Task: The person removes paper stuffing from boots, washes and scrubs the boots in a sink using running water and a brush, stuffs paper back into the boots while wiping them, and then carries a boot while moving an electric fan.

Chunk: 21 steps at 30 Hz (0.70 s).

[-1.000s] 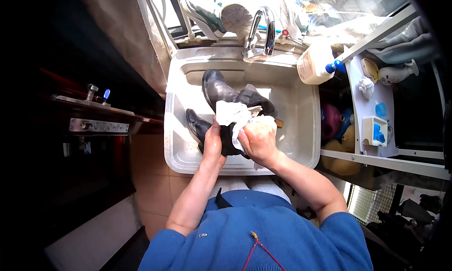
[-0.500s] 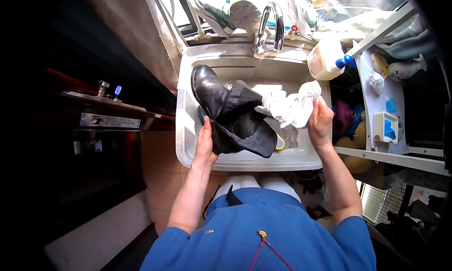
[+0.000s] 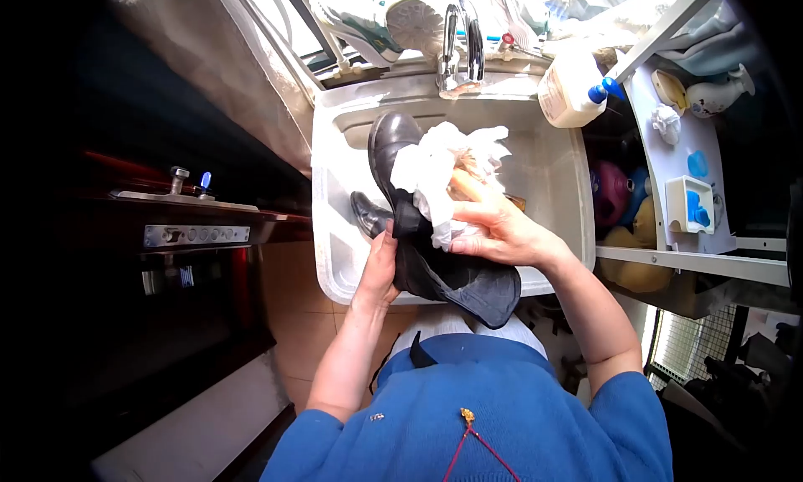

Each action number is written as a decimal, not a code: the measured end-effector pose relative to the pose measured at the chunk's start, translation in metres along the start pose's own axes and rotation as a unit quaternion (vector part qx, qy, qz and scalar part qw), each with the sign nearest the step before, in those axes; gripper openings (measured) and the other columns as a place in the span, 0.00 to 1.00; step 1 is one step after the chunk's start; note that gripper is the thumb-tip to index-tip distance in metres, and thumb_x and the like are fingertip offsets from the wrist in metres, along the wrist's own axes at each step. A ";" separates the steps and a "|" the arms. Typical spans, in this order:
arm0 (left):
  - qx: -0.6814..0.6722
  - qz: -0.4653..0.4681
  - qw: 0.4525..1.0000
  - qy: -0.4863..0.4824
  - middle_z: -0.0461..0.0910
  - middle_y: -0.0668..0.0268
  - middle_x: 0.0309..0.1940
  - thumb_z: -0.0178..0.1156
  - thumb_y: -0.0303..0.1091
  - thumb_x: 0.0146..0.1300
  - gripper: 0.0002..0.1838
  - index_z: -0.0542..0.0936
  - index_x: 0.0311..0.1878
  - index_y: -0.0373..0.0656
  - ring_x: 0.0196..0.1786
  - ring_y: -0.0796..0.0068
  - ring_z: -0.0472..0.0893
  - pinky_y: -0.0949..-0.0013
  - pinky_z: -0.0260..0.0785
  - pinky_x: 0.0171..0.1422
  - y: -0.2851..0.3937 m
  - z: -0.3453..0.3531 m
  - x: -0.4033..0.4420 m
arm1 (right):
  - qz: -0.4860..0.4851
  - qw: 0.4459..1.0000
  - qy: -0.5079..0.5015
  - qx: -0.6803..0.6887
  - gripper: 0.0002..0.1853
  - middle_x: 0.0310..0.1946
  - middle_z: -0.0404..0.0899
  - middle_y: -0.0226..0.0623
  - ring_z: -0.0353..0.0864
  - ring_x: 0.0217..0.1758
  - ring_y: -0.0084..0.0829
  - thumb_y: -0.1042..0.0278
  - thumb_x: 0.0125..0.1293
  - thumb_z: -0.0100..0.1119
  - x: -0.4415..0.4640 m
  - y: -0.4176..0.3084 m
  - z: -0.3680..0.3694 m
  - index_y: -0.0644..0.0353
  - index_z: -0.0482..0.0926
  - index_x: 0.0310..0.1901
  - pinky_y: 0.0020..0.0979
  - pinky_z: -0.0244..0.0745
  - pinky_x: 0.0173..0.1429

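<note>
Now, sink: pale and broad (image 3: 583, 199), with its near rim partly covered by the work and by the forearms.
Black boot: toe (image 3: 396, 136) toward the tap, shaft slanting over the near rim, its opening facing the blue top; the middle is hidden by cloth, and the inside is too dark to read.
Second boot: beneath and left of the first (image 3: 369, 213), only its toe part showing, the rest covered.
Pale shoes: beyond the sink (image 3: 355, 30), cut off by the upper edge and washed out by glare.
White cloth: bunched (image 3: 432, 168) against the upper side of the boot, between it and the right fingers.
Bottle: cream-white with a blue pump (image 3: 567, 97), at the far right corner.
Right hand: over the cloth (image 3: 508, 228), fingers and thumb slightly parted with cloth caught between them; some fingertips are lost in the folds.
Left hand: closed on the boot's left side (image 3: 381, 273), thumb on top, the other fingers mostly out of sight underneath.
Tap: chrome (image 3: 462, 51), at the back.
Brown piece: just beyond the right hand (image 3: 519, 203), mostly hidden, hard to identify.
</note>
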<state>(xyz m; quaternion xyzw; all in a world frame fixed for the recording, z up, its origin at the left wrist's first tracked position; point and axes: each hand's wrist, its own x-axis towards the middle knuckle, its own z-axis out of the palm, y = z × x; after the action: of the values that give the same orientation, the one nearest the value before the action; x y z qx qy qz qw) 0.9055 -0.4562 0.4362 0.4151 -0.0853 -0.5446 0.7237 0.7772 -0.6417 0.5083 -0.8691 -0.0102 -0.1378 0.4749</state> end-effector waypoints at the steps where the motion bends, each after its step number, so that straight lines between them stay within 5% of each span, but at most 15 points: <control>1: -0.008 0.001 1.000 0.010 0.76 0.57 0.54 0.44 0.54 0.71 0.32 0.67 0.61 0.32 0.54 0.68 0.78 0.67 0.72 0.58 -0.003 0.000 -0.002 | -0.020 1.000 0.016 0.018 0.24 0.65 0.59 0.54 0.56 0.69 0.57 0.55 0.59 0.64 0.004 0.003 0.009 0.54 0.75 0.56 0.44 0.53 0.71; 10: 0.020 -0.035 0.999 0.034 0.74 0.55 0.57 0.42 0.55 0.72 0.32 0.67 0.62 0.31 0.55 0.68 0.77 0.67 0.71 0.60 -0.009 -0.013 -0.011 | 0.027 0.991 0.037 -0.127 0.16 0.46 0.74 0.52 0.70 0.55 0.55 0.68 0.58 0.61 0.003 0.013 0.033 0.62 0.74 0.47 0.45 0.66 0.57; 12: 0.019 -0.030 0.999 0.023 0.74 0.56 0.58 0.42 0.55 0.72 0.33 0.66 0.63 0.32 0.57 0.68 0.76 0.66 0.70 0.61 -0.013 -0.014 -0.016 | 0.133 0.984 0.036 0.117 0.11 0.40 0.78 0.52 0.74 0.49 0.55 0.73 0.59 0.58 0.000 0.021 0.042 0.67 0.76 0.42 0.40 0.69 0.53; 13: 0.019 -0.032 0.999 0.023 0.74 0.56 0.58 0.42 0.55 0.72 0.33 0.66 0.63 0.32 0.57 0.68 0.76 0.66 0.70 0.61 -0.014 -0.014 -0.016 | 0.096 0.985 0.082 0.117 0.09 0.38 0.81 0.46 0.79 0.44 0.45 0.75 0.61 0.54 0.002 0.025 0.050 0.69 0.77 0.41 0.33 0.71 0.51; 14: 0.003 -0.036 0.999 0.027 0.73 0.57 0.58 0.42 0.55 0.71 0.33 0.65 0.64 0.33 0.58 0.68 0.76 0.66 0.70 0.62 -0.015 -0.014 -0.017 | 0.098 0.985 0.084 0.119 0.09 0.38 0.81 0.46 0.79 0.44 0.45 0.75 0.61 0.54 0.001 0.029 0.053 0.69 0.77 0.41 0.33 0.71 0.51; 17: -0.034 -0.050 0.997 0.042 0.73 0.57 0.59 0.42 0.55 0.71 0.33 0.63 0.65 0.33 0.59 0.68 0.75 0.66 0.69 0.63 -0.014 -0.017 -0.016 | 0.271 0.858 0.050 0.433 0.14 0.47 0.79 0.29 0.74 0.50 0.20 0.74 0.67 0.50 0.003 0.035 0.050 0.65 0.76 0.53 0.27 0.68 0.58; 21: -0.041 -0.073 0.995 0.045 0.73 0.57 0.59 0.42 0.53 0.72 0.32 0.63 0.65 0.34 0.59 0.67 0.75 0.66 0.69 0.63 -0.011 -0.030 -0.013 | 0.246 0.879 0.044 0.405 0.17 0.46 0.77 0.32 0.73 0.49 0.21 0.67 0.64 0.57 -0.003 0.043 0.037 0.66 0.74 0.52 0.25 0.68 0.56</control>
<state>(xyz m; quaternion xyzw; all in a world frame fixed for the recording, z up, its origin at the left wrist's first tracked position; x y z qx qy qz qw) 0.9092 -0.4306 0.4137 0.4148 0.0003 -0.5794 0.7016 0.7888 -0.6344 0.4533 -0.5680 0.1699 -0.0379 0.8044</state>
